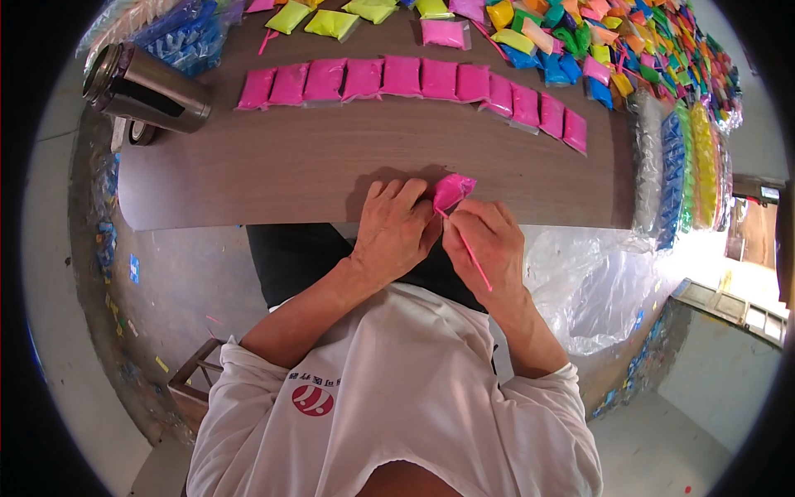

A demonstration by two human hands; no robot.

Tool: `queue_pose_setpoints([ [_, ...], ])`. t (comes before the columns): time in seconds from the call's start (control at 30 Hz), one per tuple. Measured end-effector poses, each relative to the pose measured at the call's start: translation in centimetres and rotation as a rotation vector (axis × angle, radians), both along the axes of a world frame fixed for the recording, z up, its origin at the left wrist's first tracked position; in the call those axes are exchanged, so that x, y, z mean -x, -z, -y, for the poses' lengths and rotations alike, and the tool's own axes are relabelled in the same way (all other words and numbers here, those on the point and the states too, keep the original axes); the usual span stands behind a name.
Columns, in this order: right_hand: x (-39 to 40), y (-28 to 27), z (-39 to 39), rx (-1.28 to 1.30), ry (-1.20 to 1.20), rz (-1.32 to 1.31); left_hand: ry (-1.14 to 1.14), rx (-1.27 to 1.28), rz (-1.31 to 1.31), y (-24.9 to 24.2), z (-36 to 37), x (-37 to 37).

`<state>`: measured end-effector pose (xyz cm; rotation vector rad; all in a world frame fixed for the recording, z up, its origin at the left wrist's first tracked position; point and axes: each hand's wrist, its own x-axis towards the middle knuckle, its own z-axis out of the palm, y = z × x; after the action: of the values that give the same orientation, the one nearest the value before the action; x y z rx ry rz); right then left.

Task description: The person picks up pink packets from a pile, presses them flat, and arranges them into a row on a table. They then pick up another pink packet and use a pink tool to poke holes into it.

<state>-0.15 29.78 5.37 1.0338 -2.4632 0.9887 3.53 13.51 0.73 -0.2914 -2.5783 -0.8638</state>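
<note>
A small pink packet of clear film with soft pink filling sits between my hands, near the front edge of the table. My left hand is closed on its near left side, thumb and fingers pinched together. Closed around a thin pink stick, my right hand is at the packet's lower right. The stick's upper end meets the packet's near end, and its lower end hangs below my fingers. Beyond the hands, a curved row of flat pink packets lies side by side across the table.
A brown table spans the view. At the left lies a steel flask beside blue plastic packaging. Multicoloured packets heap at the far right. Yellow packets lie at the back. Rolled coloured film strips hang at the right edge.
</note>
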Motion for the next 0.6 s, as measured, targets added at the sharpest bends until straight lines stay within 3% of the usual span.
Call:
queue_pose_setpoints([
  [0.37,-0.1,0.2,-0.1,0.158,0.024,0.334,-0.012,0.009,-0.016,0.3,-0.1,-0.1],
  [0.47,0.5,0.9,-0.4,0.11,0.12,0.228,-0.008,0.005,0.009,0.2,-0.3,-0.2],
  [0.6,0.5,0.3,-0.3,0.116,0.02,0.195,-0.003,-0.022,0.009,0.0,-0.2,0.0],
])
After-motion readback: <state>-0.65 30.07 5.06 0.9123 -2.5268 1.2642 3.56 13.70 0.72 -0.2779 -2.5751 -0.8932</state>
